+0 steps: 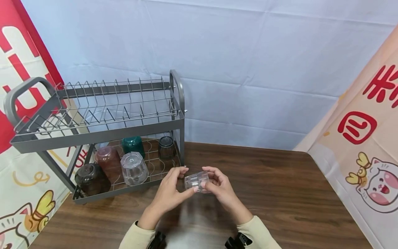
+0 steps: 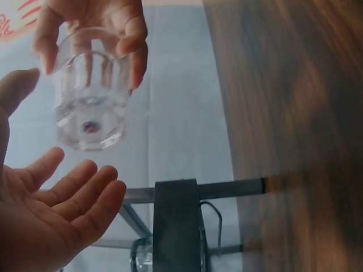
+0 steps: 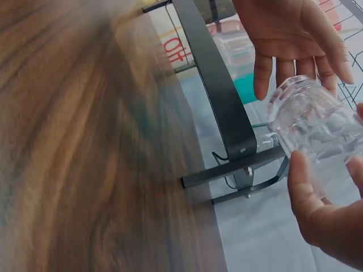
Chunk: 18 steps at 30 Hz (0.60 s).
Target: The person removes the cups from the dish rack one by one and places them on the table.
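A clear faceted glass (image 1: 196, 181) lies tilted on its side in the air above the table, its base toward the left hand. My right hand (image 1: 224, 192) grips it near the rim end, thumb on one side and fingers on the other. Close to the base is my left hand (image 1: 168, 194), fingers spread and relaxed. In the left wrist view, the left palm (image 2: 51, 221) faces up beneath the glass (image 2: 91, 96), with a gap between fingertips and base. The right wrist view shows the right thumb and fingers pinching the glass (image 3: 315, 119).
A grey two-tier dish rack (image 1: 99, 135) stands at the left. Upside-down on its lower tier are a dark brown glass (image 1: 92, 180), a pink glass (image 1: 108, 162), a clear glass (image 1: 134, 169), a green glass (image 1: 133, 145) and a smoky glass (image 1: 166, 148). Wooden table (image 1: 280, 193) extends right.
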### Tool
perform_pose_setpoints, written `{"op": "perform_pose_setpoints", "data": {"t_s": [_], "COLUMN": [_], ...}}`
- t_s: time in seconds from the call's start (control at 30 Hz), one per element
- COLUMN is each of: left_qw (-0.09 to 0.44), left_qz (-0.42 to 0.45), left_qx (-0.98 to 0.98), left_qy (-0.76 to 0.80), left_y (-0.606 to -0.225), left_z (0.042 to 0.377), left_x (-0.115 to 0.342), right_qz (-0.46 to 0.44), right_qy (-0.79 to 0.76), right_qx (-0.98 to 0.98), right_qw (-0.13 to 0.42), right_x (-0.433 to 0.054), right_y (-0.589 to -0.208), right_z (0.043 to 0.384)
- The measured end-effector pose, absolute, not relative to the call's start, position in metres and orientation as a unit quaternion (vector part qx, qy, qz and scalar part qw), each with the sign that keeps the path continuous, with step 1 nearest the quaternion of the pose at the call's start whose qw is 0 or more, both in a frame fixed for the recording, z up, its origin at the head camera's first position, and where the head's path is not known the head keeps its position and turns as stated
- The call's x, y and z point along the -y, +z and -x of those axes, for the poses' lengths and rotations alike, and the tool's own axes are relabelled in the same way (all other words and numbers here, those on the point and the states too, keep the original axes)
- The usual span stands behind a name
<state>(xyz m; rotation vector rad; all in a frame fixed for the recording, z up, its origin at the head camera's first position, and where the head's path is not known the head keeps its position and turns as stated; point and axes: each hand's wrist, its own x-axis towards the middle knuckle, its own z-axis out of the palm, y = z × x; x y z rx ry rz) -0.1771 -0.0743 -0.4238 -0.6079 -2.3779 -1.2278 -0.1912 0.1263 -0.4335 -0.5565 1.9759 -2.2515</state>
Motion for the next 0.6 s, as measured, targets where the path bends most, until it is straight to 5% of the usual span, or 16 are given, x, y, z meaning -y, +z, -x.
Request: {"op": "perform_pose_setpoints", "data": {"t_s": [0.6], "left_qw": [0.229], "left_qz": [0.214], "left_qx": [0.911], "left_qy": [-0.266], "left_y": [-0.42], "left_z": [0.191], "left_x": [0.102], "right_qz": [0.194], "right_qy": [-0.541], "right_qx": [-0.817], "right_qw": [-0.043], "right_x": [-0.134], "right_y": [-0.426], "right_z": [0.208]}}
